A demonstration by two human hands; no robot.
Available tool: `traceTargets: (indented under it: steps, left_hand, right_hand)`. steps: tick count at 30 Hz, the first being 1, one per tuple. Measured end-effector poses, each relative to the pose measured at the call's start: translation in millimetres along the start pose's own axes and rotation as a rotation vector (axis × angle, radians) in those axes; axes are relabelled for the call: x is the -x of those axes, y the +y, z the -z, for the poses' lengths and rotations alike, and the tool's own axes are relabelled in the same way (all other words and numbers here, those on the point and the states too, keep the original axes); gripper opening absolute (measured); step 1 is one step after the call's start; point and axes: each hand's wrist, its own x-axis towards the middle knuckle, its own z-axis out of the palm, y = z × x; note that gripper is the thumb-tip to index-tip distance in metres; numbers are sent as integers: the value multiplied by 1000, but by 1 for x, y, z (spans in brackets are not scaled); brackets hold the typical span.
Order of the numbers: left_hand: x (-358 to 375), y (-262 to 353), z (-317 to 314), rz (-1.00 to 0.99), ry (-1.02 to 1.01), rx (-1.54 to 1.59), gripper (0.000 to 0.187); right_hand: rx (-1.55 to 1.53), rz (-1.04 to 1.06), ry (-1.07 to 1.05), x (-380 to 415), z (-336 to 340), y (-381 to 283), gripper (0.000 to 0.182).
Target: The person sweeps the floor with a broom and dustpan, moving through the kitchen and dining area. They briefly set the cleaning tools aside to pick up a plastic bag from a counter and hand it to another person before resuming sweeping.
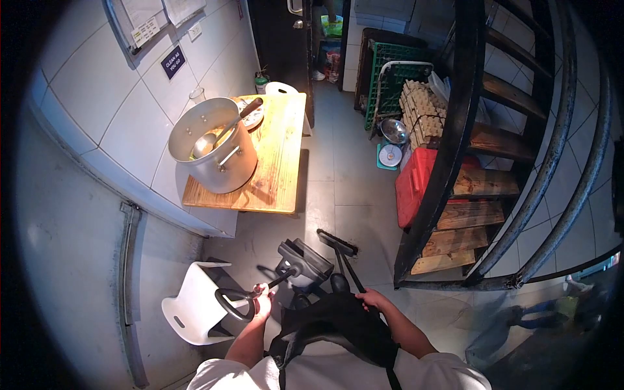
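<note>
My left hand is closed around the black handle of a dustpan, whose dark scoop stands on the grey floor in front of my feet. The handle's black loop end lies to the left of that hand, over a white chair. My right hand grips the dark stick of a broom. The broom's black bristle head rests on the floor just right of and beyond the dustpan, slightly slanted. A black apron hangs between my arms.
A wooden table bears a large pot with a ladle. The white chair is at lower left. Wooden stairs with metal rails rise on the right, beside a red box, a scale and a green trolley.
</note>
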Motion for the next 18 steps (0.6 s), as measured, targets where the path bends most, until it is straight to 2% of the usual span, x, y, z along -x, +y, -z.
traceTargets:
  steps: [18]
  left_hand:
    - [-7,-4,-2,11,44,33,9]
  right_hand:
    - [-35,-9,-3,-3,1,3,29]
